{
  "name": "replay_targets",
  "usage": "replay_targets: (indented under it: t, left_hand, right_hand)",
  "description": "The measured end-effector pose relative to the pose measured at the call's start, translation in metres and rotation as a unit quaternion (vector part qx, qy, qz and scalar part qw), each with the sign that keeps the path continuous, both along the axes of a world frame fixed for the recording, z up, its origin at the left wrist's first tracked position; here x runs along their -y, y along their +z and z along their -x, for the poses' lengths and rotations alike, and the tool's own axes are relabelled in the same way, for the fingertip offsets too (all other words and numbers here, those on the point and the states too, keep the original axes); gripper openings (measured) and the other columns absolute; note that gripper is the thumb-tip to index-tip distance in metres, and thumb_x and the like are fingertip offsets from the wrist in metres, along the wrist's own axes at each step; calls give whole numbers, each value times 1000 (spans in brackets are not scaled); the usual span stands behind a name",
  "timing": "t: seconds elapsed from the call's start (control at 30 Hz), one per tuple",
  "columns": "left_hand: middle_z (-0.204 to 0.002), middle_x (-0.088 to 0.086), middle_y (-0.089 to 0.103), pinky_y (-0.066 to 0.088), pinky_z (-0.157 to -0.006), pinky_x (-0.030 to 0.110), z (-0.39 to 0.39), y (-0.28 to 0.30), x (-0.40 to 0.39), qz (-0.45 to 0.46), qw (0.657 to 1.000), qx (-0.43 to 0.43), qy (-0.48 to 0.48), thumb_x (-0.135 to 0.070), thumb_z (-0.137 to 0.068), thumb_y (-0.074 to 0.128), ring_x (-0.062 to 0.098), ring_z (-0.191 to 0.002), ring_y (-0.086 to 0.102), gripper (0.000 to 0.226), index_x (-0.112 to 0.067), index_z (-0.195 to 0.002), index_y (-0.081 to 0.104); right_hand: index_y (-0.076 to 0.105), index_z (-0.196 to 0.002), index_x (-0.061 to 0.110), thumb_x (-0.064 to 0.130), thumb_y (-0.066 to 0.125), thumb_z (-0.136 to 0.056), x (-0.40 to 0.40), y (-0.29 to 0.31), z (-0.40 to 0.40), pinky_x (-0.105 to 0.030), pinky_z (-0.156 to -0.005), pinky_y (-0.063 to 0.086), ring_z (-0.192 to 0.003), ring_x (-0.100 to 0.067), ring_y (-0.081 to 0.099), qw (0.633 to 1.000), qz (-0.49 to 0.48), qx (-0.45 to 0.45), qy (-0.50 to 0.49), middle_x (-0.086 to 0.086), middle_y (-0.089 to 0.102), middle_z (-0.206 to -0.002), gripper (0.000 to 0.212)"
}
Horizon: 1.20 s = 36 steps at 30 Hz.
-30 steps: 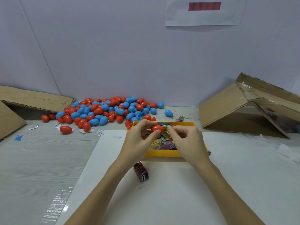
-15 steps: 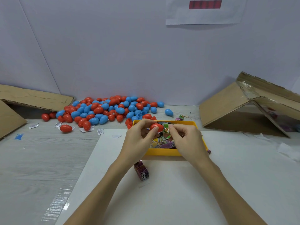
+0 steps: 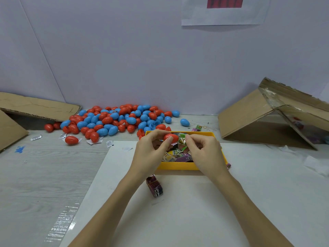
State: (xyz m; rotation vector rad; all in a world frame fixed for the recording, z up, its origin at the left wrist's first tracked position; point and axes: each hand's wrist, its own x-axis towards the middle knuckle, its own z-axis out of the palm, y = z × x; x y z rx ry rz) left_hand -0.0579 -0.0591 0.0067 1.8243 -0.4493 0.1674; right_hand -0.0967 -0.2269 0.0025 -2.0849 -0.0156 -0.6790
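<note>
Pale grey wall (image 3: 124,59) behind the work surface, corner seam at left. White paper sheet (image 3: 222,16) with a red bar fixed high on it. Grey wood-grain table (image 3: 44,175), evenly lit, partly covered by a white mat (image 3: 195,220). Cardboard box (image 3: 249,114) lies open at right, cardboard flap (image 3: 35,107) at left.

No text can be read: the red bar (image 3: 224,3) on the wall sheet (image 3: 249,16) is blurred (print on the packets (image 3: 178,155) is too small).
</note>
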Motion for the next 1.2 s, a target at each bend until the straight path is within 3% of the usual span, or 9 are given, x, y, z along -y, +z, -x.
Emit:
replay_targets:
  t: [0.1, 0.2, 0.3, 0.43, 0.6, 0.7, 0.9, 1.07, 1.2]
  left_hand:
    - [-109, -4, 74, 61, -88, 32, 1, 0, 0, -3, 1000, -1, -1, -29, -96, 68, 11, -98, 72, 26, -19, -120, 71]
    - [-108, -3, 74, 61, -89, 29, 2, 0, 0, 1, 1000, -4, -10, -27, -96, 69, 9, -98, 72, 27, -16, -121, 71]
    - [-106, -5, 75, 60, -86, 25, 2, 1, -1, 17, 1000, -13, -23, -23, -96, 70, 5, -95, 73, 26, -16, -121, 71]
    - [-106, -8, 76, 57, -80, 18, 2, 2, -1, 32, 998, -19, -45, -21, -94, 72, 4, -97, 73, 29, -16, -122, 72]
    - [-107, -15, 74, 55, -76, 13, 1, 1, -1, 41, 998, -23, -49, -16, -92, 74, -2, -97, 71, 33, -20, -124, 71]
    - [-109, -14, 73, 55, -77, 13, 0, 1, -1, 44, 998, -24, -48, -14, -91, 75, -2, -97, 71, 36, -21, -126, 69]
    - [-107, -15, 73, 54, -76, 11, 0, 1, -1, 47, 998, -17, -47, -13, -92, 74, -3, -95, 71, 33, -19, -124, 70]
    - [-106, -21, 73, 55, -79, 13, 1, 1, -2, 46, 997, -10, -55, -13, -92, 74, -3, -99, 70, 34, -32, -120, 69]
    - [-114, -13, 74, 57, -92, 23, 2, 2, -3, 47, 997, 13, -56, -14, -93, 73, 2, -105, 70, 38, -24, -129, 69]
  right_hand:
    - [65, -67, 26, 25, 58, -104, 1, 1, 1, -14, -52, 36, -60, -5, 54, 1000, 26, 6, 4, 15, 56, -55, 38]
    - [78, -88, 19, 29, 58, -104, 0, -2, 2, -19, -57, 45, -73, -7, 62, 998, 66, -6, 12, 9, 69, -71, 27]
    - [80, -98, 20, 31, 59, -103, -3, -2, 3, -14, -64, 47, -83, -3, 64, 997, 80, -3, 10, 9, 72, -80, 24]
    - [79, -103, 22, 39, 63, -99, -2, -2, 1, -13, -69, 53, -83, 1, 68, 999, -5, -39, 32, 14, 75, -86, 23]
    - [78, -111, 15, 24, 74, -93, 0, -4, -3, -26, -67, 62, -83, -8, 76, 982, -171, -40, 64, 8, 79, -92, 21]
    - [77, -112, 16, 25, 76, -91, -1, -6, -5, -29, -75, 63, -85, -12, 77, 978, -193, -43, 62, 7, 79, -95, 23]
    - [73, -100, 36, 23, 77, -90, -5, -4, -2, -19, -74, 60, -86, -5, 75, 976, -203, -26, 73, 17, 78, -93, 16]
    - [75, -108, 29, 24, 77, -90, -7, -3, -1, -21, -76, 61, -90, -5, 75, 974, -210, -37, 76, 13, 79, -96, 18]
    - [75, -103, 32, 27, 79, -88, -6, -2, 0, -22, -76, 61, -93, -9, 76, 967, -230, -52, 94, 10, 79, -97, 16]
